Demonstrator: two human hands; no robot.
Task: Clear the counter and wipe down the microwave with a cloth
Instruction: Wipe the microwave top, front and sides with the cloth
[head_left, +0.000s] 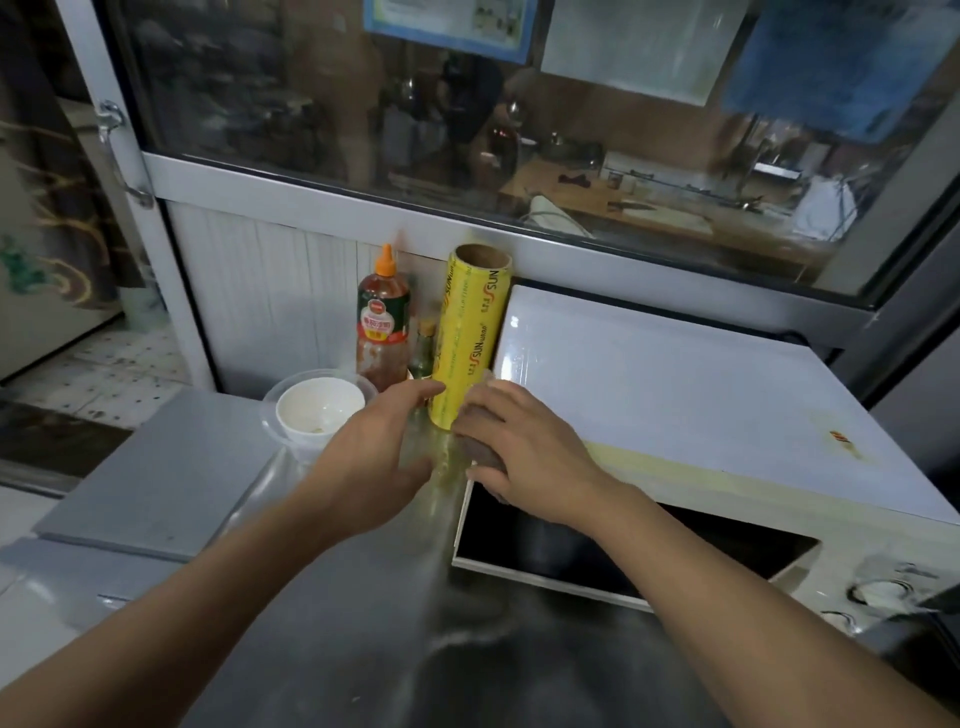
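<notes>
A yellow roll of cling film (470, 332) stands upright on the steel counter (332, 613), against the left side of the white microwave (701, 395). My left hand (379, 452) reaches toward the roll's base with fingers straight, its fingertips just short of the roll. My right hand (524, 447) rests at the microwave's front left corner, fingers curled over a dark brownish cloth (480, 449) next to the roll's base. Most of the cloth is hidden under my hand.
Left of the roll stand a red sauce bottle (382, 332) with an orange cap and a small glass bottle (423, 353). A white bowl (318, 410) sits in a clear container. A grey board (166, 483) lies at left. A glass window runs behind.
</notes>
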